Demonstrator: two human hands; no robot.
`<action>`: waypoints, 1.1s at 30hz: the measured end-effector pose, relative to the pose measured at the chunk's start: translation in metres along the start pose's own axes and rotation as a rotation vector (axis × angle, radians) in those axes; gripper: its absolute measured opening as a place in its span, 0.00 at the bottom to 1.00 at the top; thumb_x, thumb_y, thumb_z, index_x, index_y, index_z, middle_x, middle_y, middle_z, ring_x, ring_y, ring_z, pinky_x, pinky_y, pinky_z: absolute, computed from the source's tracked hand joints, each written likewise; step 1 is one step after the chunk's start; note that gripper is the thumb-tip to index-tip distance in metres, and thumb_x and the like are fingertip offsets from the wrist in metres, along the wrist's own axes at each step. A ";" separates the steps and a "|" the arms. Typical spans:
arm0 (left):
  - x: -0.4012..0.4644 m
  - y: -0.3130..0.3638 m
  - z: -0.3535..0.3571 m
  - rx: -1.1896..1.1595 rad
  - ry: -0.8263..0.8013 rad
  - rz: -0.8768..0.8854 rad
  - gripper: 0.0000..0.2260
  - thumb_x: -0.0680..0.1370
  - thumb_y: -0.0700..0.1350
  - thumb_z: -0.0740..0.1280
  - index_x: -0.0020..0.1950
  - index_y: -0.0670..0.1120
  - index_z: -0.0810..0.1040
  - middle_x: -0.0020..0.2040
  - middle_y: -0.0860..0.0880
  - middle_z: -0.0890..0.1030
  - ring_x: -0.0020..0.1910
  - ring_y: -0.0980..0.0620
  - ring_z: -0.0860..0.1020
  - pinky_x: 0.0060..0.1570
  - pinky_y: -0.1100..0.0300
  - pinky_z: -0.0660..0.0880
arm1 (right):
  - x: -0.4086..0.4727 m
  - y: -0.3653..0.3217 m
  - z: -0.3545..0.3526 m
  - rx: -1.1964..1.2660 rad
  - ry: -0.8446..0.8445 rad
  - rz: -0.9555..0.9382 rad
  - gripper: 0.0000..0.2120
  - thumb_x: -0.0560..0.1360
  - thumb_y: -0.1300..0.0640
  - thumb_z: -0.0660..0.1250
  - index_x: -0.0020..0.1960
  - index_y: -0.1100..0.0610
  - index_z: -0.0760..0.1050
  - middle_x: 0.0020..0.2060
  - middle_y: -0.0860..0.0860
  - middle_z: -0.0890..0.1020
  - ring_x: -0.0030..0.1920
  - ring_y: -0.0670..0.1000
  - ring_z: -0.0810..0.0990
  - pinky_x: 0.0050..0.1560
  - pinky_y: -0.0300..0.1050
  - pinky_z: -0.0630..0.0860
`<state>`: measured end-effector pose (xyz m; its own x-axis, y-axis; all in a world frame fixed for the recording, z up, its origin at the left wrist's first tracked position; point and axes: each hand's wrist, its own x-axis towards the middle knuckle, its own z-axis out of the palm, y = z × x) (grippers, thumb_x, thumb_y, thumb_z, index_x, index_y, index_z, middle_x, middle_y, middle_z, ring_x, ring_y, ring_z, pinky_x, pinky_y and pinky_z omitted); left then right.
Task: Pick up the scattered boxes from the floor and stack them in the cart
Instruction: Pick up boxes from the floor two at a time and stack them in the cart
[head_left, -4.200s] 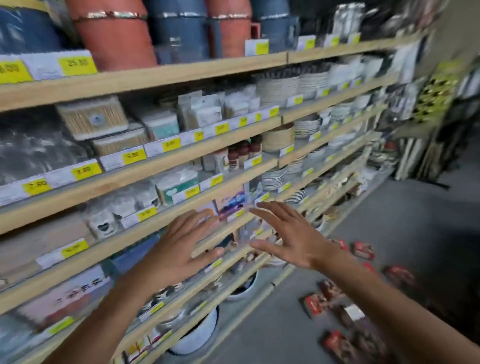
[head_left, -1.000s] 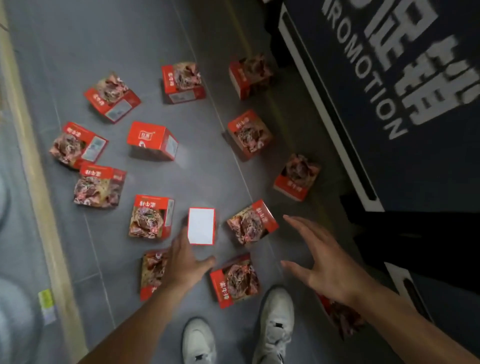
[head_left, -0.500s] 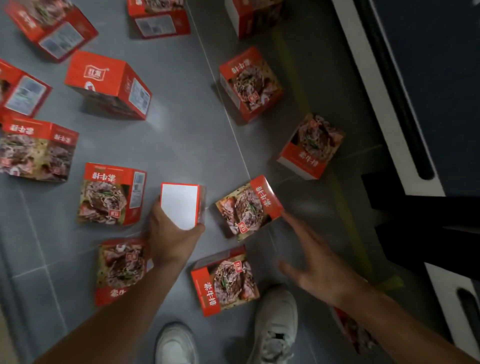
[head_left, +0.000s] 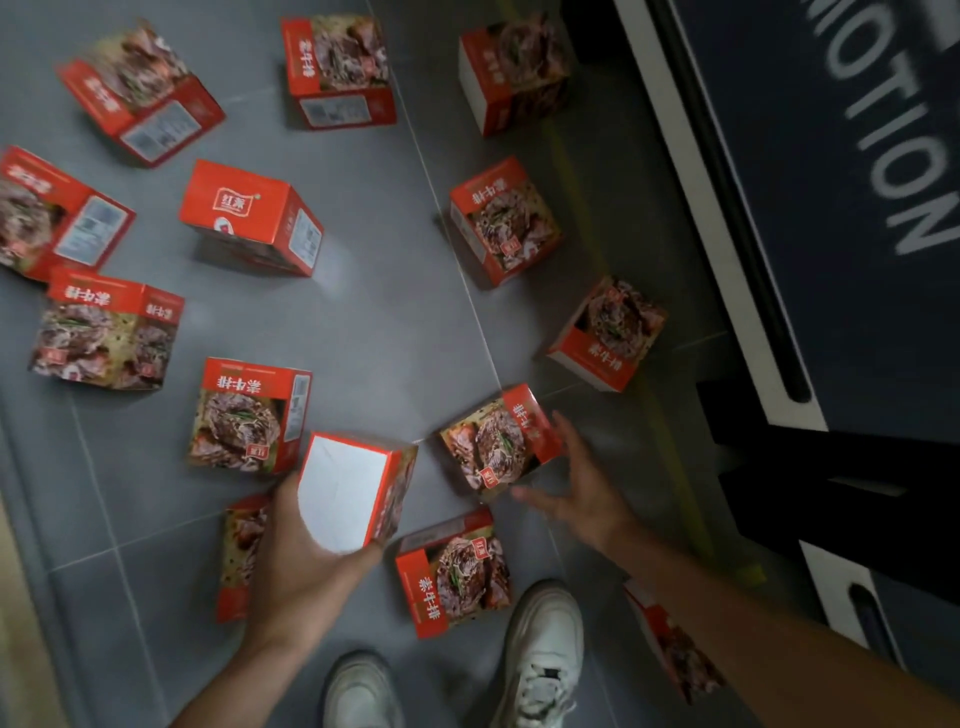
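Note:
Several red boxes printed with a meat picture lie scattered on the grey tiled floor. My left hand (head_left: 304, 551) grips one box (head_left: 348, 493) whose white face points up at me, lifted and tilted above the floor. My right hand (head_left: 582, 488) is spread open, fingers touching the red edge of a tilted box (head_left: 496, 441) on the floor. Another box (head_left: 452, 571) lies just in front of my shoes. A box (head_left: 670, 644) is partly hidden under my right forearm. The dark blue cart (head_left: 831, 218) with white lettering stands at the right.
My two white shoes (head_left: 540, 649) stand at the bottom edge. More boxes lie farther away, such as one with its logo up (head_left: 249, 218) and one beside the cart (head_left: 608, 338). A pale strip runs along the floor at the far left (head_left: 15, 597).
My left hand has lifted and tilted the white-faced box off the floor. My right hand has moved left and up onto the tilted box. Before that, the view swung from shelves down to the floor.

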<state>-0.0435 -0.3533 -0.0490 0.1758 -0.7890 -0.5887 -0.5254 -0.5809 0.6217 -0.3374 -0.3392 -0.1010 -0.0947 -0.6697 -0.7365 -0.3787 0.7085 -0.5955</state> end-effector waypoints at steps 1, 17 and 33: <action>-0.002 0.001 0.000 0.007 -0.004 0.008 0.46 0.59 0.38 0.83 0.73 0.52 0.68 0.62 0.55 0.75 0.60 0.56 0.73 0.57 0.58 0.69 | 0.011 0.002 0.001 0.023 0.045 0.022 0.53 0.63 0.48 0.84 0.78 0.40 0.55 0.74 0.43 0.64 0.75 0.45 0.61 0.72 0.46 0.64; 0.018 -0.049 0.029 0.008 -0.046 0.030 0.45 0.60 0.39 0.82 0.70 0.61 0.66 0.61 0.62 0.75 0.59 0.61 0.72 0.50 0.67 0.69 | 0.101 0.071 0.035 0.014 0.129 0.028 0.34 0.53 0.28 0.80 0.56 0.32 0.75 0.62 0.48 0.80 0.59 0.50 0.81 0.61 0.56 0.80; -0.014 0.000 -0.045 0.061 0.027 -0.020 0.40 0.54 0.47 0.79 0.63 0.64 0.69 0.57 0.57 0.80 0.56 0.53 0.79 0.51 0.57 0.74 | -0.037 -0.016 0.025 -0.091 0.306 -0.058 0.50 0.61 0.48 0.85 0.75 0.46 0.60 0.67 0.47 0.64 0.63 0.41 0.64 0.65 0.46 0.71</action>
<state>-0.0083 -0.3515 -0.0175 0.2089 -0.7831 -0.5858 -0.5715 -0.5838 0.5766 -0.3053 -0.3203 -0.0727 -0.3376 -0.7541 -0.5633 -0.4710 0.6535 -0.5925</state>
